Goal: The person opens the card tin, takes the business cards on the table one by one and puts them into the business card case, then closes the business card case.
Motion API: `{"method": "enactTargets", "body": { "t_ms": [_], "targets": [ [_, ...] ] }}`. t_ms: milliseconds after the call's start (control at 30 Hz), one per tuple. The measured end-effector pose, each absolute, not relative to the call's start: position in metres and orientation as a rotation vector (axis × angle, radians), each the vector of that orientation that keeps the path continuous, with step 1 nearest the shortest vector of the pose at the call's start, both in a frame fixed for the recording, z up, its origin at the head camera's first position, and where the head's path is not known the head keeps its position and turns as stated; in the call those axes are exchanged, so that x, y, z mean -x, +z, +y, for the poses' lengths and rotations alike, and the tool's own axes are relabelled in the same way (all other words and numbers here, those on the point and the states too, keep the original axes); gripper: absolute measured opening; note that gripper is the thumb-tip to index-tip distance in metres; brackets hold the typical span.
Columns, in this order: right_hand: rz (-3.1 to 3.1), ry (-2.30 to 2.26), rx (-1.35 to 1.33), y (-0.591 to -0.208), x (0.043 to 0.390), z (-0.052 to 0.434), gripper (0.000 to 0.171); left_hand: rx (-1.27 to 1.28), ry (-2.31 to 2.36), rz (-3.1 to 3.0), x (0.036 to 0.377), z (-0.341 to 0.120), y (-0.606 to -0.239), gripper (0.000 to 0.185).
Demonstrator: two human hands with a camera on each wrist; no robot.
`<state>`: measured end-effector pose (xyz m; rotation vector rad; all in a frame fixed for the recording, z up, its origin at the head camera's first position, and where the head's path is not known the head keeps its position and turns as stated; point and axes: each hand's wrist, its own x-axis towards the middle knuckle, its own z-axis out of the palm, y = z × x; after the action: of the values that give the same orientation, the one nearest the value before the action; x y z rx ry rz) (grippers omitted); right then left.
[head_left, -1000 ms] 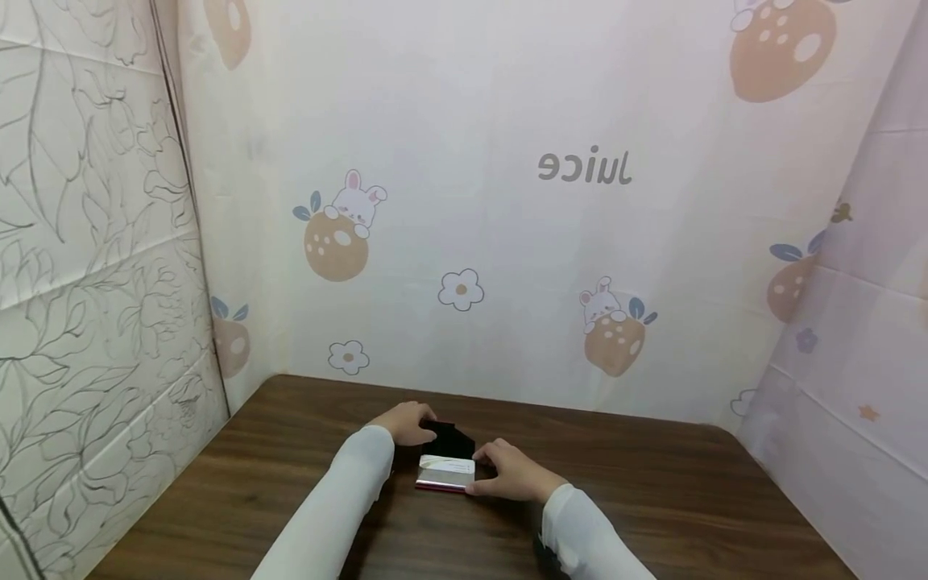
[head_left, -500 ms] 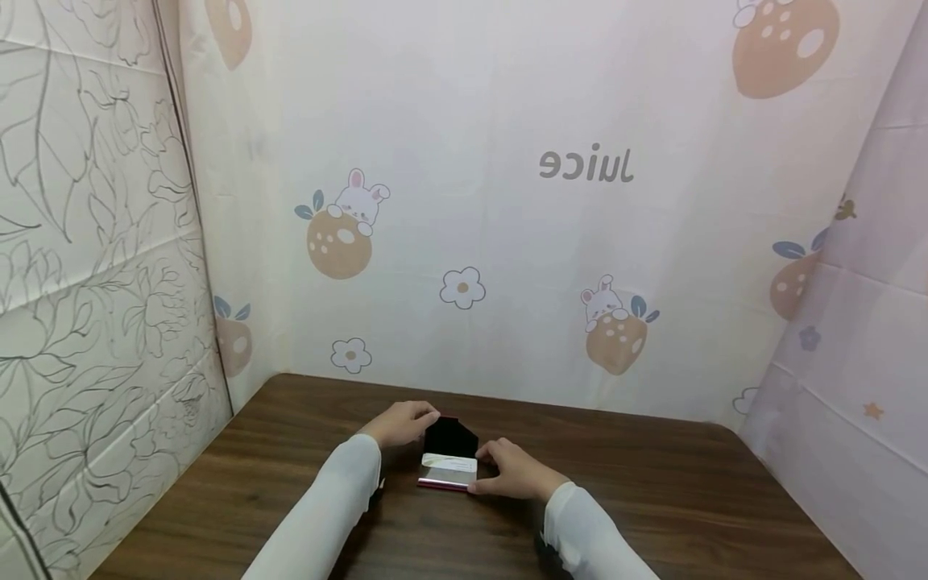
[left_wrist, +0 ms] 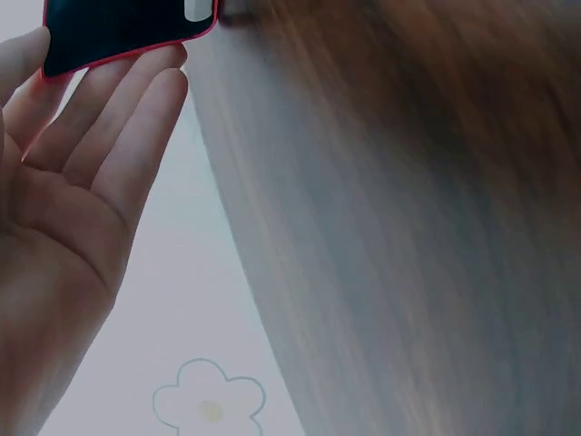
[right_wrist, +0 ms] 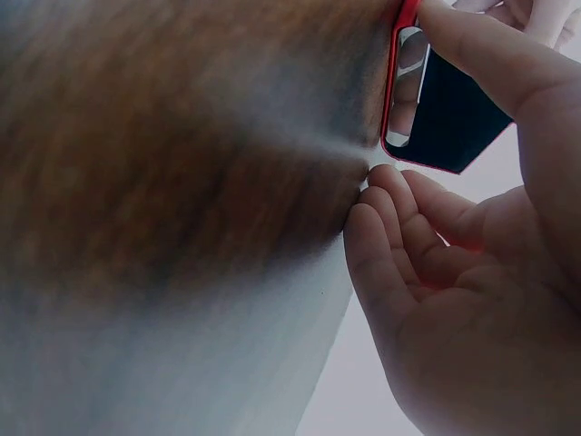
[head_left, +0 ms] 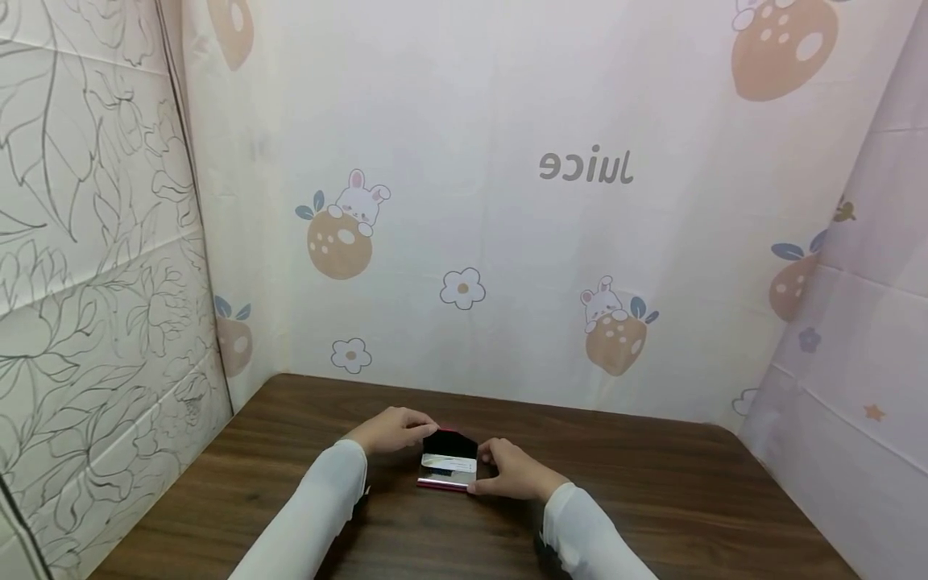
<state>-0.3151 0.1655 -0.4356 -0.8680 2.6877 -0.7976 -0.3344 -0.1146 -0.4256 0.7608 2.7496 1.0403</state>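
Note:
A small red card case [head_left: 447, 474] lies on the brown table [head_left: 652, 499] with its black-lined lid [head_left: 449, 444] tilted part-way up. A silvery card face shows inside it. My left hand [head_left: 404, 427] reaches the lid from the left. In the left wrist view its straight fingers [left_wrist: 136, 109] touch the lid's red rim [left_wrist: 127, 53]. My right hand [head_left: 500, 469] grips the case's right end. In the right wrist view the thumb [right_wrist: 481, 54] presses on the red edge of the case [right_wrist: 449, 123] and the other fingers [right_wrist: 390, 236] curl below it.
Printed cloth walls close the table in at the back [head_left: 507, 242], left [head_left: 87, 282] and right [head_left: 855, 362]. White sleeves [head_left: 319, 515] cover both forearms. Bare wood lies on either side of the hands.
The lid lay back a second ago, stood up half a second ago, and now tilts lower over the case. My left hand followed it; the right hand stayed put.

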Motion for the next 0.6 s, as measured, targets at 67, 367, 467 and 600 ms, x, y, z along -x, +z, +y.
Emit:
{"method": "enactTargets", "body": {
  "t_ms": [67,367,467,600],
  "targets": [
    [2.689,-0.794,0.868,-0.436,0.315,0.165,0.066,-0.811,0.993,2.768,0.331,-0.116,-0.426,0.033],
    [2.695,-0.760,0.867,-0.439,0.319,0.164,0.065,-1.056,0.827,2.813,0.315,-0.115,-0.422,0.027],
    [2.690,-0.761,0.857,-0.438,0.320,0.165,0.065,-1.103,0.790,2.811,0.310,-0.114,-0.421,0.025],
    [2.688,-0.760,0.843,-0.437,0.321,0.165,0.064,-1.135,0.713,2.829,0.305,-0.112,-0.419,0.023]
  ]
}}
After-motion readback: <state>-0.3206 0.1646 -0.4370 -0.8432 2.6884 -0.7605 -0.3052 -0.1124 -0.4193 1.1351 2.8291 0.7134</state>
